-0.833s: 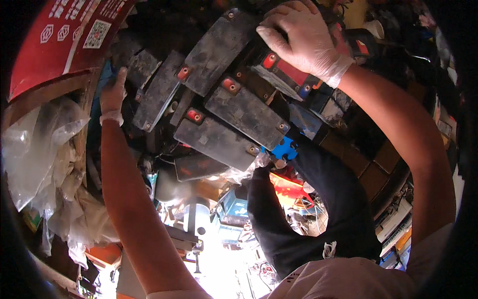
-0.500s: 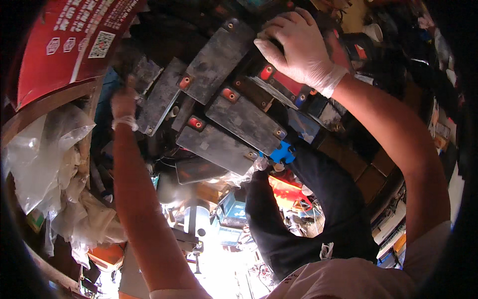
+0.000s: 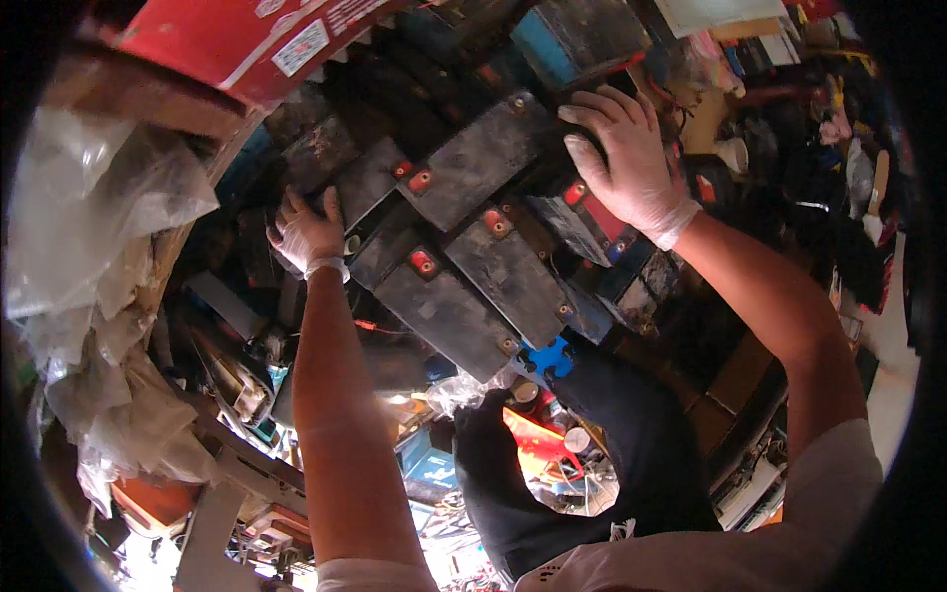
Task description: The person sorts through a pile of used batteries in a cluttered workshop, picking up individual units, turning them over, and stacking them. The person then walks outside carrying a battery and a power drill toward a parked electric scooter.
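Several dusty black batteries with red-marked terminals lie close together in front of me. My left hand (image 3: 308, 234), in a thin pale glove, is open with its fingers apart at the outer end of the leftmost battery (image 3: 367, 187). That battery lies against a larger upper battery (image 3: 478, 158). My right hand (image 3: 629, 166), also gloved, is open beside the far end of the larger one; whether its fingertips touch it I cannot tell. Two more batteries, a middle one (image 3: 513, 281) and a lower one (image 3: 444, 314), lie slanted nearer my legs.
A red printed box (image 3: 237, 44) overhangs the upper left, above clear plastic bags (image 3: 94, 217). A blue clip-like piece (image 3: 547, 357) sits between the batteries and my knee. Cardboard boxes (image 3: 745, 370) stand at my right. A blue crate (image 3: 431, 464) and an orange-red item (image 3: 543, 444) are below.
My left hand has moved right along with the leftmost battery, which now sits closer to the larger one. My right hand remains near the larger battery's far end. The whole view has shifted.
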`<state>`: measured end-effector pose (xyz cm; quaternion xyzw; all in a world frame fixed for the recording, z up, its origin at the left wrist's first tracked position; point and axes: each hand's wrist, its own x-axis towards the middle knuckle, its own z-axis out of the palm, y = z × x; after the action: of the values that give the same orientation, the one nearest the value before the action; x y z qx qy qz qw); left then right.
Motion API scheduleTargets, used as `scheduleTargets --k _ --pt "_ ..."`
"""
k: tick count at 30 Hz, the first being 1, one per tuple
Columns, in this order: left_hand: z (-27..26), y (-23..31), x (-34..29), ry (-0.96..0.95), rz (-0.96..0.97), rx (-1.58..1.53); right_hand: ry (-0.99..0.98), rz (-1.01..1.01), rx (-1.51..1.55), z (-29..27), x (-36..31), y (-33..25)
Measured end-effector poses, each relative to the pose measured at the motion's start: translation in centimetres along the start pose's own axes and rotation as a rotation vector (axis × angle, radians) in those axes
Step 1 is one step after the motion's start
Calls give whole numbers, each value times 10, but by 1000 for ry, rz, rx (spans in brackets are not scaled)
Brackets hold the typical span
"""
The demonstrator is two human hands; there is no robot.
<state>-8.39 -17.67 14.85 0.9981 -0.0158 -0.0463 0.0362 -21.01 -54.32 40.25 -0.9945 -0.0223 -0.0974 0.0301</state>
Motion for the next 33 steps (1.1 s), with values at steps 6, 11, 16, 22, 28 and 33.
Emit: scheduleTargets --k 6,11,16,22,28,33 --pt "-13 3 -7 55 -4 -30 -183 52 289 -23 62 -26" --pt "-15 6 -11 113 -27 -157 -646 90 345 17 156 -62" --pt "-23 3 -12 67 -20 -178 -809 -38 0 107 218 -84" --pt "-27 3 -12 -20 -27 -208 -887 55 -81 190 261 -64" --pt "-19 3 -14 98 -61 -281 -981 178 -15 257 280 -54" --pt "-14 1 -16 146 -64 -320 -934 73 -148 308 278 -71"
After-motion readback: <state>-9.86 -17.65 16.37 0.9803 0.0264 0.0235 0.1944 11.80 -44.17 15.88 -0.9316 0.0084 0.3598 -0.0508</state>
